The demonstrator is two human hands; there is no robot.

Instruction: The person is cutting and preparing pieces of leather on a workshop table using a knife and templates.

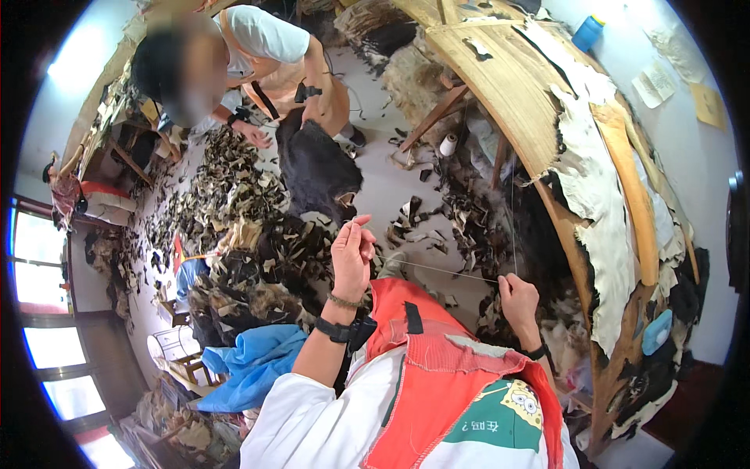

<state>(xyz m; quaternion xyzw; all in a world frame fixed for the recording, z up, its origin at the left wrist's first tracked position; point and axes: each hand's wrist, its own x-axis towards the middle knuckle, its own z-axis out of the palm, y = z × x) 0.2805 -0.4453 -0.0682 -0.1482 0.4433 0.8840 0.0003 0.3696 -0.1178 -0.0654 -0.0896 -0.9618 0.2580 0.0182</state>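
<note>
Thread (437,270) x1, btw 2 hands (351,254)

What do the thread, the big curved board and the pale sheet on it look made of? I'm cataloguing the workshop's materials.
The thread, stretched taut between the left hand and right hand, looks like thin pale sewing fibre, possibly cotton or synthetic. The board looks like bare, matte wood: tan with fine grain lines. The sheet looks like raw hide, with ragged edges and dark fur at its border.
</note>
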